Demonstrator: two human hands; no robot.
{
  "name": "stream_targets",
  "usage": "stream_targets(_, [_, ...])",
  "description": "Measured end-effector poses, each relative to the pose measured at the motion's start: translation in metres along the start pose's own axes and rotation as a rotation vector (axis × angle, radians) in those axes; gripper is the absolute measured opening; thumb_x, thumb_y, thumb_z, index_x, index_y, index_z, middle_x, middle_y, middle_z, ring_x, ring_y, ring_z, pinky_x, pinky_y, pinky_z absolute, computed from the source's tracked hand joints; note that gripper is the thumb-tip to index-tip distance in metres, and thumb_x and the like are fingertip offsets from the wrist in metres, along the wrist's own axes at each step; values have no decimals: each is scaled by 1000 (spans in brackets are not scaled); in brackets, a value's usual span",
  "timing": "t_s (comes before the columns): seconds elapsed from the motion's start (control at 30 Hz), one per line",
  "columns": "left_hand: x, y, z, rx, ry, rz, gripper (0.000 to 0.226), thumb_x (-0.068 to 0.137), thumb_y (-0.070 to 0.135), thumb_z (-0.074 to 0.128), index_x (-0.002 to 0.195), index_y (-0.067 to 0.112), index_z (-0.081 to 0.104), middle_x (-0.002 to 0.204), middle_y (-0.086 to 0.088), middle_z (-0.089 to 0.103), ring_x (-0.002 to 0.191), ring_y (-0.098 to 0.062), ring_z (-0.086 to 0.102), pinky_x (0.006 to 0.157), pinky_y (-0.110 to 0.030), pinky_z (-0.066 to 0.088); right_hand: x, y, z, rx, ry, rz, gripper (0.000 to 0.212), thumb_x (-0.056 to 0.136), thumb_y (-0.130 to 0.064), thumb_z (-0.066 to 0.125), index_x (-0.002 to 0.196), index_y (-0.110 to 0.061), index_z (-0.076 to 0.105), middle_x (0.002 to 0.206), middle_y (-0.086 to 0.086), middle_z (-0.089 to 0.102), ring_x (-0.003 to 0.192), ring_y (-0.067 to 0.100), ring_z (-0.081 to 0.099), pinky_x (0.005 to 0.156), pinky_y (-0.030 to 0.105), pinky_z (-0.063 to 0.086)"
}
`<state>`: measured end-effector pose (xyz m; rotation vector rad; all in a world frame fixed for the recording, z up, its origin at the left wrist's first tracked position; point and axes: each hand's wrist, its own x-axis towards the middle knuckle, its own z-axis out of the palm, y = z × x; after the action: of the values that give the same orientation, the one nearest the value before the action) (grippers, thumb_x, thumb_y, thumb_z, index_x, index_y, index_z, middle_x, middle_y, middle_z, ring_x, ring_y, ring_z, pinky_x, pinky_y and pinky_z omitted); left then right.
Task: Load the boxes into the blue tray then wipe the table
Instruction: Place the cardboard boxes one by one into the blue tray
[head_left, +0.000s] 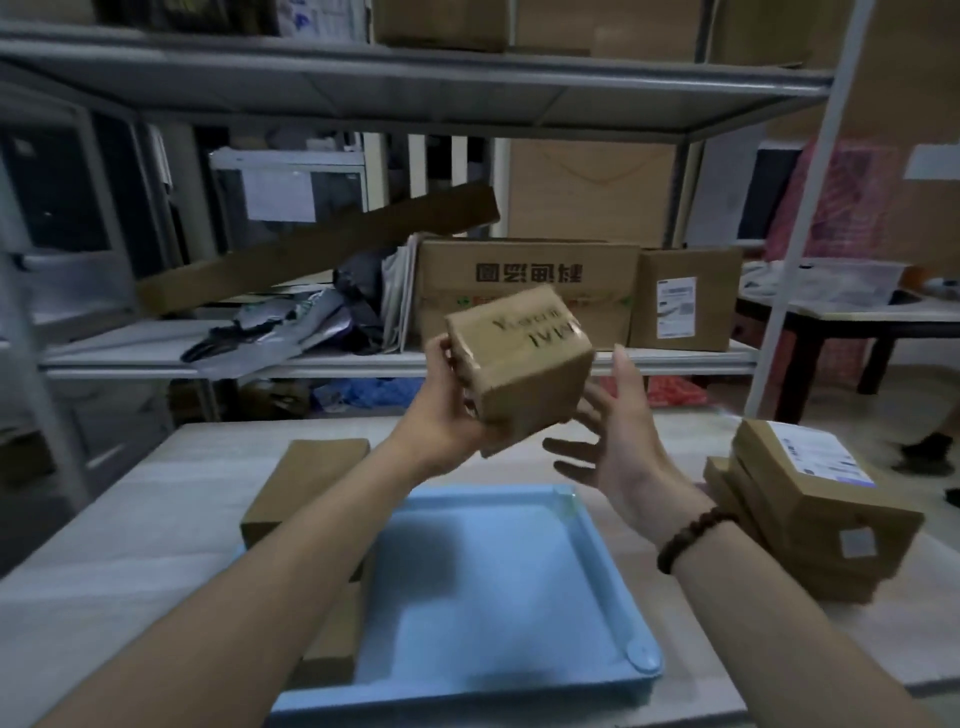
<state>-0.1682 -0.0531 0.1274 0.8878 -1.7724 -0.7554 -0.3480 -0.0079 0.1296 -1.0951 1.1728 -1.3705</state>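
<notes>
The left hand (452, 410) had its grip closed around the lower left end of a small cardboard box (519, 364), fingers curled under it and thumb up along its side, and carried it in the air above the far edge of the blue tray (592, 551). The right hand (618, 452) was spread wide open just right of the box, palm toward it, holding nothing; whether its fingertips touched the cardboard could not be told. The box was plain brown, taped, with dark lettering on its upper face, tilted so one corner pointed up and its long axis ran from near left to far right. The tray lay empty on the pale bench (156, 519). A flat box (306, 483) lay left of it, and a stack of flat boxes (810, 514) right
</notes>
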Motion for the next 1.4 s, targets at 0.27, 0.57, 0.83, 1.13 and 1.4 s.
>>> stream_targets(0.27, [-17, -30, -28, 705, -60, 464, 93, 73, -9, 78, 137, 31, 23, 166, 6, -4, 152, -32, 9, 104, -54, 46, 1, 7, 13, 119, -197, 234, 53, 88, -52, 50, 127, -18, 64, 102, 13, 73, 94, 28, 63, 81, 40, 47])
stream_targets(0.57, [-19, 9, -31, -365, 146, -491, 62, 87, 69, 49, 127, 23, 60, 119, -8, 70, 106, -27, 67, 87, -42, 56, 6, 23, 24, 290, -148, -25, 37, 80, -18, 60, 117, -12, 57, 96, 5, 62, 72, 12, 55, 50, 20, 44])
stream_targets(0.83, [-29, 1, -46, -460, -34, -386, 57, 76, 40, 76, 127, 21, 60, 115, -4, 71, 102, -22, 70, 79, -34, 59, 8, 35, 19, 59, -301, -108, 55, 80, -48, 68, 128, -22, 64, 128, 11, 68, 121, 34, 62, 106, 58, 45])
stream_targets(1.13, [-37, 3, -49, -501, -176, -405, 81, 67, 23, 80, 140, 37, 49, 128, -2, 67, 119, -22, 60, 92, -39, 51, 8, 45, 13, 141, -362, -124, 67, 54, -23, 74, 119, -12, 65, 126, 23, 65, 105, 29, 62, 93, 47, 47])
stream_targets(1.4, [-38, 2, -59, -473, -241, -356, 103, 67, -21, 72, 140, 46, 45, 128, -2, 63, 124, -30, 57, 105, -54, 46, 17, 39, 6, 52, -451, -233, 82, 52, 8, 71, 130, -13, 58, 124, 24, 63, 113, 35, 59, 91, 45, 50])
